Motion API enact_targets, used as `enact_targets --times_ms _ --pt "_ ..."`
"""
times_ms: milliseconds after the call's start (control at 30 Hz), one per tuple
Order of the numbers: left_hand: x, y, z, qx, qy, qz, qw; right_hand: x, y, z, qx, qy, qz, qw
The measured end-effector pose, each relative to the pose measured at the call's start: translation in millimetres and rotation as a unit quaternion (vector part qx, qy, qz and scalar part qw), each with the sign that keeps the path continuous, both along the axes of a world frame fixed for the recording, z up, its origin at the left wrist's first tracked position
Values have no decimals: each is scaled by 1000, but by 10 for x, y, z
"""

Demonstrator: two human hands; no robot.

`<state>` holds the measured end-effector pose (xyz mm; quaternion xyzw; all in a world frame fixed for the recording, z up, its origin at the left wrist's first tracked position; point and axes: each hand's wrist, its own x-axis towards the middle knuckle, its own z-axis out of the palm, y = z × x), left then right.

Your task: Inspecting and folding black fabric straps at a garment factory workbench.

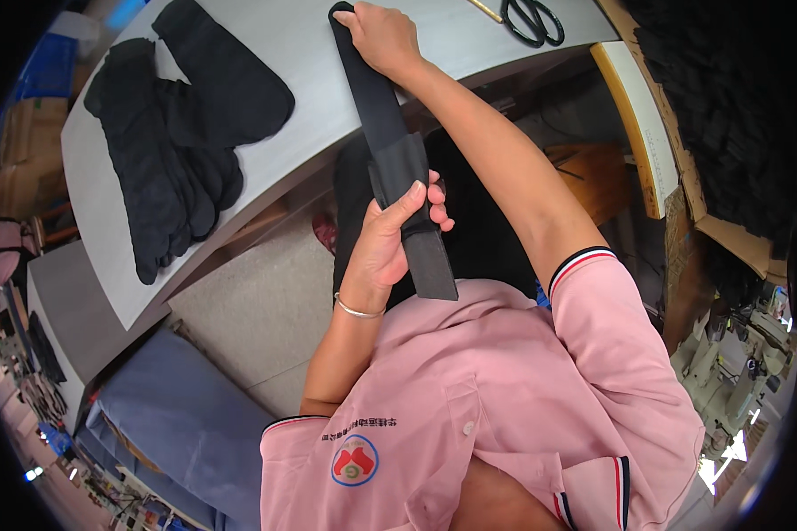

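A long, flat dark board (435,270) slants from my lap up over the table's near edge, its bare end toward my body. A black sock (370,102) is drawn over the board's far part, its wider edge loose near the middle. My left hand (393,230) is wrapped round the board and the sock's lower edge, thumb on top. At the far tip, my right hand (378,37) is closed on the sock's end with bent fingers. Left of it, several black socks (164,150) lie in an overlapping pile on the table.
The light grey table (301,53) curves across the far side. Black-handled scissors (533,19) lie at its far right. At right stands a carton (731,234) of dark pieces (708,115). Blue cloth (177,407) covers something low at the left.
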<state>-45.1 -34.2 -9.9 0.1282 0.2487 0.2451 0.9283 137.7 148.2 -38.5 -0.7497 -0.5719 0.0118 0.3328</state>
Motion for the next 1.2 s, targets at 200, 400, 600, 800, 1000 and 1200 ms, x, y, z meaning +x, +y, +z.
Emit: enact_targets --times_ms 200,400,600,800,1000,1200 --pt "-110 -249 51 -8 -28 -28 999 -8 -7 46 52 50 32 997" --pt "-15 -205 164 4 25 25 999 45 -350 283 -38 393 88 915" --pt "22 -43 69 26 34 99 994 -127 -2010 590 10 331 68 941" --pt "224 -35 170 72 61 92 991 -357 -2876 707 -19 281 80 956" --pt "357 -151 248 75 41 47 995 -239 -2938 665 -120 379 17 917" --pt "362 -134 319 128 44 -1 991 -234 -2982 486 -88 808 32 582"
